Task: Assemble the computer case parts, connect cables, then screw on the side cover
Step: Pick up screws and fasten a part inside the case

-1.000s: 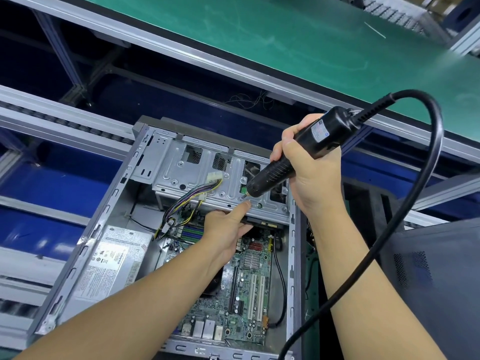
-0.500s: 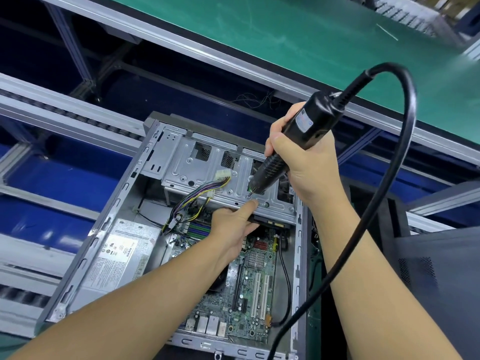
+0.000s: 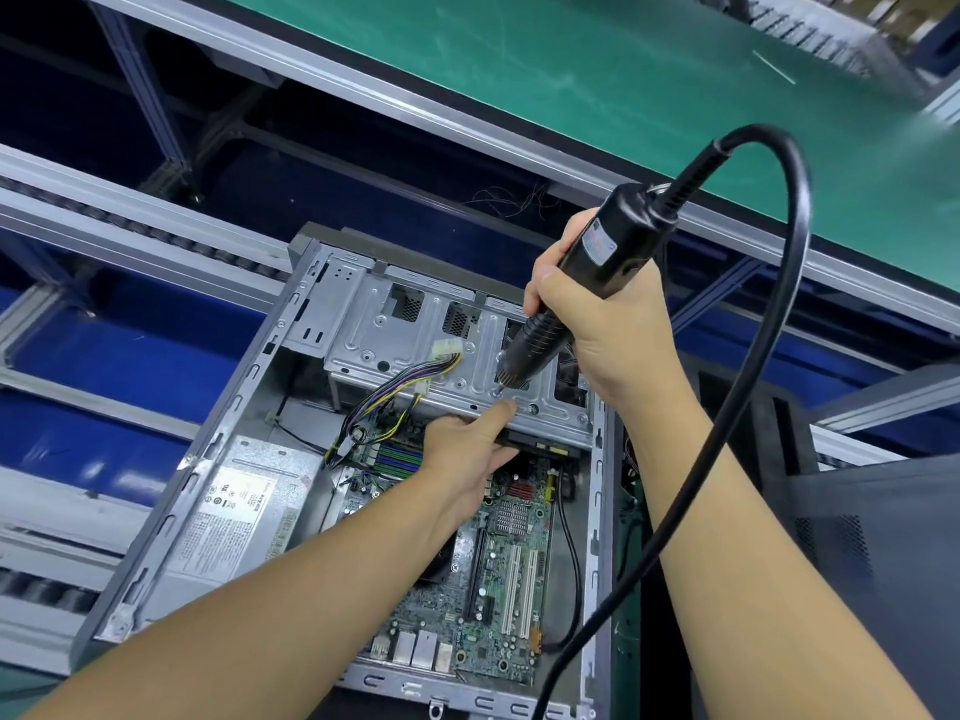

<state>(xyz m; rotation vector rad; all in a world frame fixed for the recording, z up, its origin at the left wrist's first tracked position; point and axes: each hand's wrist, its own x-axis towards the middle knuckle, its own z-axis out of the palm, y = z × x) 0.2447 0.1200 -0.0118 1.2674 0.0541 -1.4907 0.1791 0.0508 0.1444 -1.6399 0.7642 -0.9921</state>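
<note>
An open grey computer case [image 3: 218, 449] lies on its side, showing the green motherboard [image 3: 498, 579], a silver power supply [image 3: 234, 511] and a metal drive cage [image 3: 374, 335]. My right hand [image 3: 608, 330] grips a black electric screwdriver [image 3: 587, 283], its tip down on the cage's front edge. My left hand [image 3: 467, 449] reaches under that edge and holds a dark drive [image 3: 540, 444] from below, thumb pointing up beside the tip. A bundle of coloured wires [image 3: 395, 387] with a white plug runs over the cage.
The screwdriver's thick black cord [image 3: 779, 304] loops over my right arm and down past the case. A dark side panel [image 3: 883, 563] lies at the right. A green conveyor belt [image 3: 571, 70] and aluminium rails run behind the case.
The screwdriver has tilted more upright and its tip has settled on the cage edge. My left hand stays under the cage. The view has shifted slightly.
</note>
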